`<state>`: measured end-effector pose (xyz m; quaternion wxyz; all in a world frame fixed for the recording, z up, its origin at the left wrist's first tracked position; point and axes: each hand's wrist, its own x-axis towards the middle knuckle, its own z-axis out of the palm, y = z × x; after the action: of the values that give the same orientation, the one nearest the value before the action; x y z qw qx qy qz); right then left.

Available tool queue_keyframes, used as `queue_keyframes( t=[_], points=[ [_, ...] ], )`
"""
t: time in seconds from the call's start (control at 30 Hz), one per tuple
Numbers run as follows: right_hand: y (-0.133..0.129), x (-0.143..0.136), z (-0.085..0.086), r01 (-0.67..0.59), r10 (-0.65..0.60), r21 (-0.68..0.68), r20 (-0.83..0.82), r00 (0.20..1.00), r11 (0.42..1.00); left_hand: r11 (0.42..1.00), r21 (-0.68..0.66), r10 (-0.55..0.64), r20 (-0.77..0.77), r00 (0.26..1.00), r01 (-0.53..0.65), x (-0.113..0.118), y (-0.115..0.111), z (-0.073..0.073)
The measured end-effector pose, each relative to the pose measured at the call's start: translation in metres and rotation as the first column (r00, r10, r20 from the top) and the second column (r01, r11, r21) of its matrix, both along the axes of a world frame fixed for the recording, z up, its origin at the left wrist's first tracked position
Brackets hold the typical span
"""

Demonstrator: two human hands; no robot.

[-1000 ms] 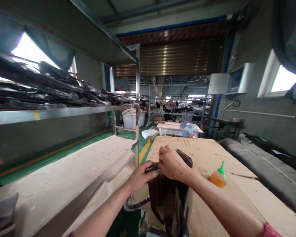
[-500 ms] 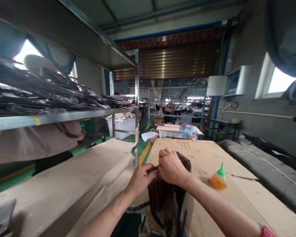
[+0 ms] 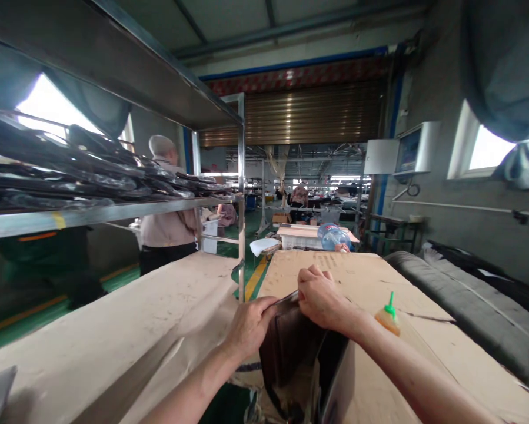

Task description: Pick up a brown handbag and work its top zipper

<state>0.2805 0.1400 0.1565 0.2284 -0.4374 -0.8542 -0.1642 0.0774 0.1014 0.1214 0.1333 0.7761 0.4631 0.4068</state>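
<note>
Roller door: far ahead of the hands, ribbed brown metal, raised above a hall too small and bright to read.
Shelf rack: left of the hands, shiny steel posts and boards; its upper board runs out of the top left edge.
Black pieces: stacked on the shelf, glossy and flat, wrapped in clear film; what they are is hard to tell.
Table: under and ahead of the right hand, covered in flat brown cardboard with faint writing that cannot be read.
Paper-covered surface: left of the left hand, pale and creased, cut off at the bottom.
Grey padding: right of the hands, long soft rolls, cut off at the right edge.
Person: beyond the shelf, partly hidden by its board and posts.
Bag: dark brown, smooth and leathery, held upright at the near table edge between the hands; its lower part leaves the picture.
Left hand: fingers curled, gripping the bag's top left edge.
Right hand: closed over the bag's top rim; fingertips hidden.
Squeeze bottle: just right of the right hand, orange, soft plastic, green pointed cap.
</note>
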Motion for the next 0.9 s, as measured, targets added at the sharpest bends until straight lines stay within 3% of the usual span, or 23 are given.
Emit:
queue_keyframes(
  t=[0.4, 0.53, 0.7, 0.8, 0.9],
  points=[
    [-0.002, 0.008, 0.002, 0.003, -0.002, 0.006, -0.053, 0.999, 1.000, 0.999, 0.020, -0.040, 0.016, 0.999, 0.039, 0.001, -0.007, 0.001],
    [-0.005, 0.007, 0.008, 0.028, -0.028, -0.057, 0.000, 1.000, 0.998, 0.999, 0.009, -0.044, 0.012, 0.999, 0.044, 0.002, -0.007, 0.001],
    [-0.004, 0.009, 0.007, 0.052, -0.051, -0.027, 0.024, 0.998, 0.998, 0.998, -0.017, -0.053, -0.007, 0.999, 0.053, 0.001, -0.010, 0.004],
    [-0.002, 0.010, 0.004, 0.041, -0.041, -0.012, 0.016, 0.999, 0.999, 0.999, -0.017, -0.044, -0.082, 0.996, 0.043, 0.004, -0.008, 0.011],
    [-0.001, 0.009, 0.003, 0.043, -0.043, -0.011, 0.021, 0.999, 0.999, 1.000, -0.016, -0.001, -0.257, 0.966, -0.004, 0.013, 0.000, 0.025]
  ],
)
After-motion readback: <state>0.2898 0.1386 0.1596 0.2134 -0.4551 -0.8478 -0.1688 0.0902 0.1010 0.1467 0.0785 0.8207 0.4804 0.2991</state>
